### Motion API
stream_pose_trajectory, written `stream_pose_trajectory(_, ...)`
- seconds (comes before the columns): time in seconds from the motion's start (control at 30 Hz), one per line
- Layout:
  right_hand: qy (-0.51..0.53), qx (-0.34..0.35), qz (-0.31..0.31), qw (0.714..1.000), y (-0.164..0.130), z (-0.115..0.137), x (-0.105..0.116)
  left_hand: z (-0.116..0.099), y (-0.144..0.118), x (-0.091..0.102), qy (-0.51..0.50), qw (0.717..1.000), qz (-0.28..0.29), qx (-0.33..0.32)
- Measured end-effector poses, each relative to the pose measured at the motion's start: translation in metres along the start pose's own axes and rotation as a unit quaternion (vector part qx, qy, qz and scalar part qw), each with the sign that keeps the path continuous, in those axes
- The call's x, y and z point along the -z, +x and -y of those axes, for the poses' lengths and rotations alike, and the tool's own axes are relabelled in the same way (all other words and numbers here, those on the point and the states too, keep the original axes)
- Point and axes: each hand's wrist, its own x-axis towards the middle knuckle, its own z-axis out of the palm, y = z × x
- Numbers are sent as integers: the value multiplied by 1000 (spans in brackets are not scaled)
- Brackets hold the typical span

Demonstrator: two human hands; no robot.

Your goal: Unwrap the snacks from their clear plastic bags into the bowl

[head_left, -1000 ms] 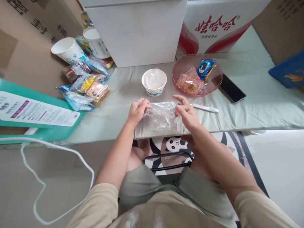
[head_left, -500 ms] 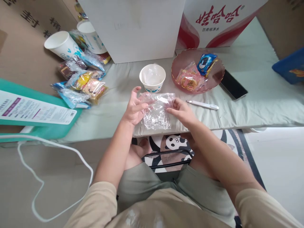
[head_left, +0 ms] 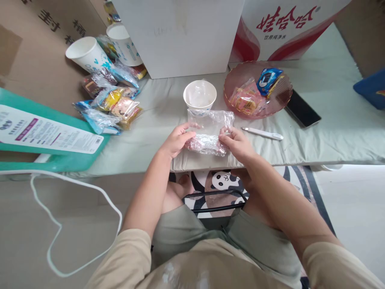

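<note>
A crumpled clear plastic bag (head_left: 209, 130) lies at the near edge of the padded table (head_left: 300, 140). My left hand (head_left: 176, 139) pinches its left side and my right hand (head_left: 237, 142) pinches its right side. The bag's near half is rolled into a bundle between my fingers, and its far half stands up flat. Just behind the bag sits a white paper bowl (head_left: 199, 95) lined with clear plastic.
A pink glass bowl (head_left: 258, 90) of wrapped snacks stands at the right, with a black phone (head_left: 303, 109) and a white pen (head_left: 263, 133) beside it. Snack packets (head_left: 111, 106) and two paper cups (head_left: 87, 54) lie at the left, boxes behind. A white cable (head_left: 60, 208) loops on the floor.
Both hands have rolled the bag's near part up toward the bowl, so the spread sheet is now a tight bundle with a flap standing behind. My left hand has closed on it.
</note>
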Motion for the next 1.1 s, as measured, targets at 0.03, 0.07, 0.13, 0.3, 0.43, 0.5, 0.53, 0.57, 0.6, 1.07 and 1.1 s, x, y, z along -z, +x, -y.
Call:
stream_pose_trajectory(0.03,22,5,-4,1000,-1,1,0,0,0,2,-19,1000,14,-1)
stream_pose_trajectory(0.07,47,11,-7,999,-2,2,-1,0,-1,4,-41,999,27,-5)
stream_pose_trajectory(0.13,89,17,0,996,-3,5,0,-1,0,7,-68,997,43,-17)
stream_pose_trajectory(0.3,86,-4,77,993,-3,10,7,-4,2,15,-21,998,65,-18)
stream_pose_trajectory(0.43,-46,9,9,999,-1,4,8,0,6,17,64,995,2,-74)
stream_pose_trajectory(0.5,-100,41,-74,991,0,2,5,2,9,15,101,979,-109,-137)
stream_pose_trajectory(0.53,-113,62,-123,984,0,1,3,3,9,13,121,961,-178,-174)
stream_pose_trajectory(0.57,-121,85,-174,973,-1,2,1,3,9,10,142,938,-239,-209)
stream_pose_trajectory(0.6,-132,108,-218,961,-2,3,-1,3,7,5,163,914,-281,-241)
stream_pose_trajectory(1.07,-40,124,-75,989,-15,6,-19,13,0,-38,91,977,14,-192)
stream_pose_trajectory(1.1,-87,154,-108,978,-14,6,-17,13,1,-39,85,977,7,-197)
